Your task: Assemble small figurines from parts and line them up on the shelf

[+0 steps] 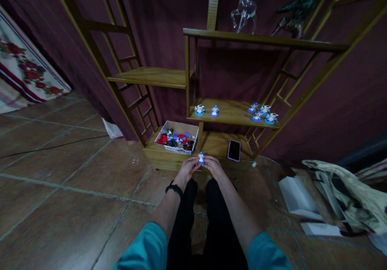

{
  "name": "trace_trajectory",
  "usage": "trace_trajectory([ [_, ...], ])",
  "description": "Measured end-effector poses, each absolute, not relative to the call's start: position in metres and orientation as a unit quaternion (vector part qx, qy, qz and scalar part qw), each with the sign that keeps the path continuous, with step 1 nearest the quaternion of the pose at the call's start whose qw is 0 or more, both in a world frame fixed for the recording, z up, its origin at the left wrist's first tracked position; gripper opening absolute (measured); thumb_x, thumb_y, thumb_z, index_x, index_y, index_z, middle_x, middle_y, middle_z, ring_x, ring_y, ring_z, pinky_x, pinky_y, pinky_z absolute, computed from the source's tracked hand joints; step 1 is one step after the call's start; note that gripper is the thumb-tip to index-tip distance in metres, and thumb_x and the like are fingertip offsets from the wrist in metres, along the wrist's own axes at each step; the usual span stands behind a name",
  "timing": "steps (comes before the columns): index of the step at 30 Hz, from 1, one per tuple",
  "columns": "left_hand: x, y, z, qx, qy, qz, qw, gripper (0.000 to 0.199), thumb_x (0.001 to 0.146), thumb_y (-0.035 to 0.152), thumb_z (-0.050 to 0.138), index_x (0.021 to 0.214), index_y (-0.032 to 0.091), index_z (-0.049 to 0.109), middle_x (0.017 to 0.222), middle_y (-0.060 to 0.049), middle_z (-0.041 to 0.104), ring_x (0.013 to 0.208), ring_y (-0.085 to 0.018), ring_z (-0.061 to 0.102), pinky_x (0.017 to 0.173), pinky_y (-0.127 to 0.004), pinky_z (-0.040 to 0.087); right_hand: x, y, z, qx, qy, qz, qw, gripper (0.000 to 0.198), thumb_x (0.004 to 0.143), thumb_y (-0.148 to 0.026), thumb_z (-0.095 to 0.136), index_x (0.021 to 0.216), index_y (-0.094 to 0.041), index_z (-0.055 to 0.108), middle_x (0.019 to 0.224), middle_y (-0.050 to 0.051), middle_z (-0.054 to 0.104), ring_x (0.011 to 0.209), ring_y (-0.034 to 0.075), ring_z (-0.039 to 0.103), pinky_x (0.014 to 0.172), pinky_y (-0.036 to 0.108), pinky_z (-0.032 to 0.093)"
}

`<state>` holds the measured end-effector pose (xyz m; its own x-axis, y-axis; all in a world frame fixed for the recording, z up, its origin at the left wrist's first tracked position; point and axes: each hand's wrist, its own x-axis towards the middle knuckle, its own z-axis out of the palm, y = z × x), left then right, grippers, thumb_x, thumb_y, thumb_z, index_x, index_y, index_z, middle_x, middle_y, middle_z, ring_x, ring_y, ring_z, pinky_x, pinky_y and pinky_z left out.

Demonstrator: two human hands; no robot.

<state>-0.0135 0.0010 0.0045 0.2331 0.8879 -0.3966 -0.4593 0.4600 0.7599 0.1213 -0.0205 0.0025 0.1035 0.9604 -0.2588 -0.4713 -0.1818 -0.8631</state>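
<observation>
A small purple-and-white figurine point(201, 158) is upright between my two hands, in front of the low shelf. My left hand point(190, 166) grips its left side with the fingertips, and my right hand point(212, 165) grips it from the right. Just beyond my left hand, an open cardboard box point(169, 125) holds a jumble of red, black, white and purple figurines. On the shelf board above stand a blue-based figurine point(199, 109) and a purple figurine point(214, 111) at the left. Several more, purple and blue-based, cluster at its right end, among them one figurine point(271, 118).
A phone point(234, 150) lies on the bottom board, right of my hands. Higher up, a glass deer point(246, 8) and a dark green statuette point(292, 21) stand on the top board point(266, 39). White boxes point(299, 195) and cloth point(353, 193) lie on the floor at right.
</observation>
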Motion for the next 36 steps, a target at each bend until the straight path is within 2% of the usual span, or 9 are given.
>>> trace_trajectory([
  [14, -0.0122, 0.0038, 0.0005, 0.243, 0.427, 0.449, 0.746, 0.018, 0.065, 0.007, 0.069, 0.082, 0.011, 0.065, 0.076, -0.008, 0.067, 0.066, -0.010, 0.062, 0.065, -0.021, 0.051, 0.1214, -0.0198, 0.0020, -0.454, -0.263, 0.619, 0.585, 0.017, 0.056, -0.017, 0.069, 0.073, -0.016, 0.064, 0.079, 0.005, 0.069, 0.081, 0.019, 0.064, 0.084, 0.036, 0.049],
  [36, -0.0117, 0.0058, -0.0053, 0.249, 0.432, 0.457, 0.736, 0.015, 0.065, 0.008, 0.068, 0.079, 0.010, 0.067, 0.071, -0.007, 0.066, 0.060, -0.009, 0.059, 0.058, -0.018, 0.048, 0.1234, -0.0213, 0.0034, -0.493, -0.275, 0.616, 0.549, 0.023, 0.054, -0.024, 0.069, 0.076, -0.017, 0.065, 0.076, 0.004, 0.069, 0.072, 0.015, 0.064, 0.075, 0.031, 0.050],
])
